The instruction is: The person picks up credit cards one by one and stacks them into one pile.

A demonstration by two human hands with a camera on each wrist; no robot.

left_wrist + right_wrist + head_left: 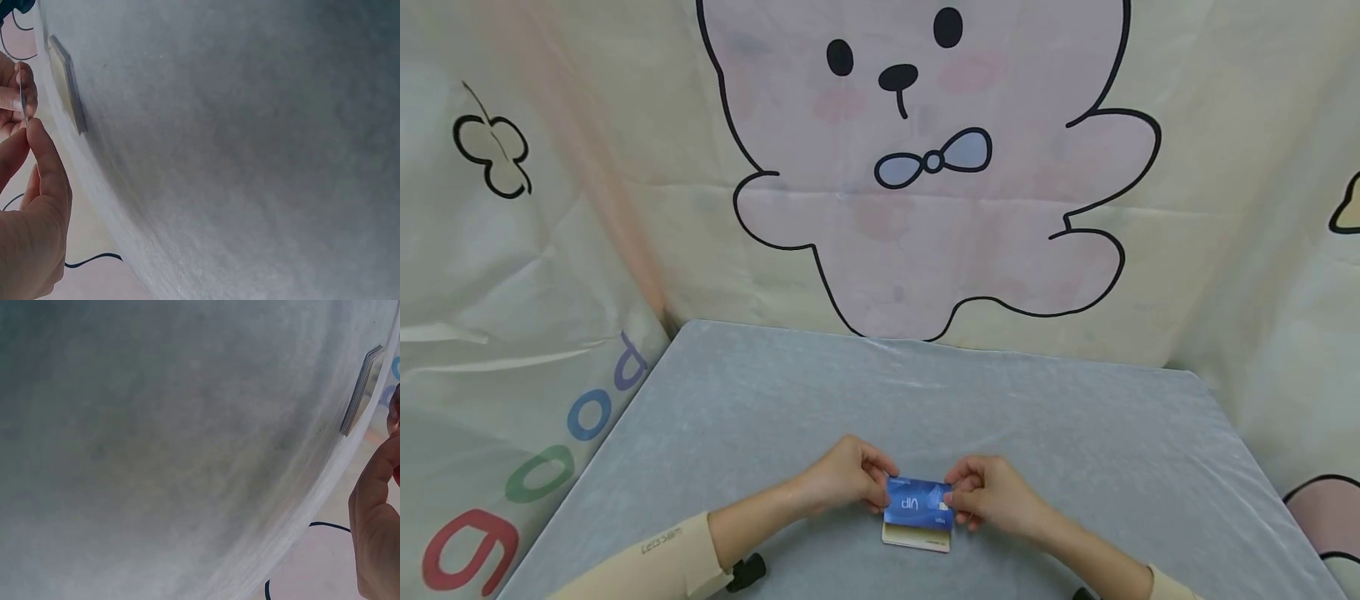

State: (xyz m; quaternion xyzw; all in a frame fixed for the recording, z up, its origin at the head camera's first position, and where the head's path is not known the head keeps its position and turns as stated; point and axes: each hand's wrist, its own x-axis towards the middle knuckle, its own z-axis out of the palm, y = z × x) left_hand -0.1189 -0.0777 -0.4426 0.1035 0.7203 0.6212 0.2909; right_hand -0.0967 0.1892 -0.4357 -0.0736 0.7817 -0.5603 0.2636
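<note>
A blue VIP card (916,502) is held by its two short ends, its lettering upside down in the head view. My left hand (848,475) pinches the left end between thumb and fingertips. At the other end my right hand (992,497) grips the edge the same way. Below the blue card lies a small stack of cards (916,537) with a cream one on top, partly hidden by it. In the left wrist view the blue card (23,97) shows edge-on, raised above the stack (70,84). The stack's layered edges (361,390) appear in the right wrist view.
A pale grey-blue cloth covers the table (850,392). Behind it hangs a curtain (1022,208) printed with a cartoon animal, and more printed fabric (467,275) hangs at the left side. A black wrist strap (747,573) sits by the left cuff.
</note>
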